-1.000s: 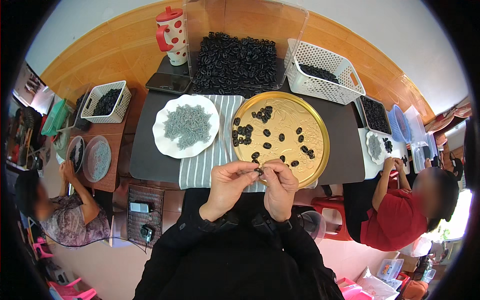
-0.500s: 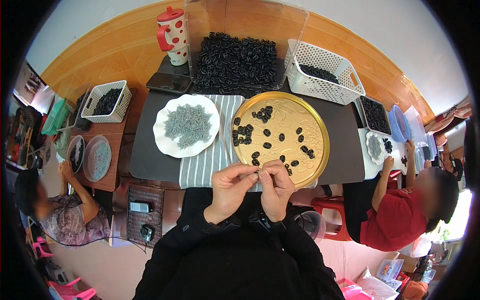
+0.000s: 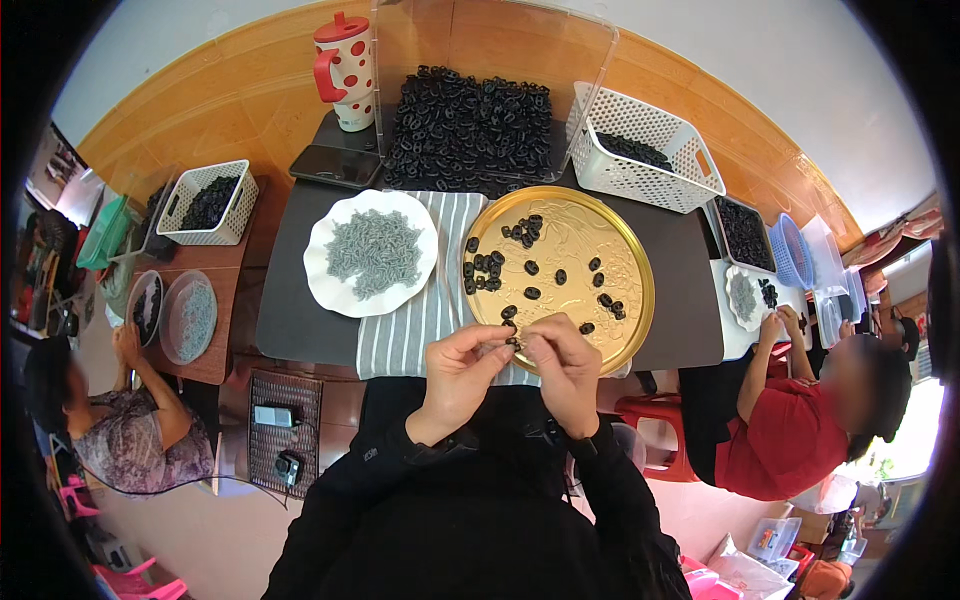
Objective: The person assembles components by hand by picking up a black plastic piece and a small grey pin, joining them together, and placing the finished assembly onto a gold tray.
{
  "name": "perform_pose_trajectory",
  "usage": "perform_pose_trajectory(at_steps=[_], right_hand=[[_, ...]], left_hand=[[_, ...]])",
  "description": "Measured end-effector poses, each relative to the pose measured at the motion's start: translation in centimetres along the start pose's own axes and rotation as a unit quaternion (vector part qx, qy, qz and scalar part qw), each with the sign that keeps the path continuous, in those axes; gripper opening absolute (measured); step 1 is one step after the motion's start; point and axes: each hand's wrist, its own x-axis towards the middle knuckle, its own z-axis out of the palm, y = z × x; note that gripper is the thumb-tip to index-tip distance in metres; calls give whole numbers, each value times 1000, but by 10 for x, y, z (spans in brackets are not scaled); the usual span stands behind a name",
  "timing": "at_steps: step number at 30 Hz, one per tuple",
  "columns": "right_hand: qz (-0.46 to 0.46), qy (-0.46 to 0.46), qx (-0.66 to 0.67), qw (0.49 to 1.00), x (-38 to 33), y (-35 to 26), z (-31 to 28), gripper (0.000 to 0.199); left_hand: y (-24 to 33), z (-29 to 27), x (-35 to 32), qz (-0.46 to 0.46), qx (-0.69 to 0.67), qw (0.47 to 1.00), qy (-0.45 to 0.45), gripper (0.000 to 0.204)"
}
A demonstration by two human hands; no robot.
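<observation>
My left hand (image 3: pixel 458 385) pinches a small black plastic piece (image 3: pixel 513 342) between thumb and fingertips, at the near edge of the round gold tray (image 3: pixel 640 300). Close beside it, my right hand (image 3: pixel 566 375) has thumb and fingers pressed together; whatever is in them is too small to make out. Several black oval pieces with holes (image 3: pixel 532 293) lie scattered and clustered on the tray. To the left, a white wavy-rimmed plate (image 3: pixel 318 285) bears a heap of small grey-green springs (image 3: pixel 375 253).
A striped cloth (image 3: pixel 400 335) lies partly under plate and tray. Behind stand a clear bin (image 3: pixel 590 90) of black pieces, a white perforated basket (image 3: pixel 655 183), a phone (image 3: pixel 335 166) and a dotted tumbler (image 3: pixel 350 75). One person (image 3: pixel 790 420) works at right, another (image 3: pixel 140 430) at left.
My right hand has shifted slightly right, and its fingertips have come a little away from the left ones. The black piece now shows more plainly in my left fingertips.
</observation>
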Motion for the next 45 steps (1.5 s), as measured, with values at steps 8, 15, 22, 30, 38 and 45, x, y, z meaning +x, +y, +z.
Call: perform_pose_trajectory(at_steps=[8,15,22,30,38,45], right_hand=[[-39,-127,-321,938,27,4,-34,17],[-90,-211,-461,857,47,11,-10,16],[-74,-208,-479,850,43,22,-24,17],[28,-192,-268,944,39,28,-40,16],[215,-64,84,971,12,10,-25,14],[182,56,258,947,-12,19,-4,12]], left_hand=[[5,-31,2,11,21,1000,7,24],[2,-33,-2,-18,10,1000,10,22],[4,-31,-3,-36,14,999,11,22],[0,-23,-2,-41,13,999,-11,22],[-7,0,-2,-6,10,1000,7,25],[-11,3,-3,0,2,1000,-8,26]])
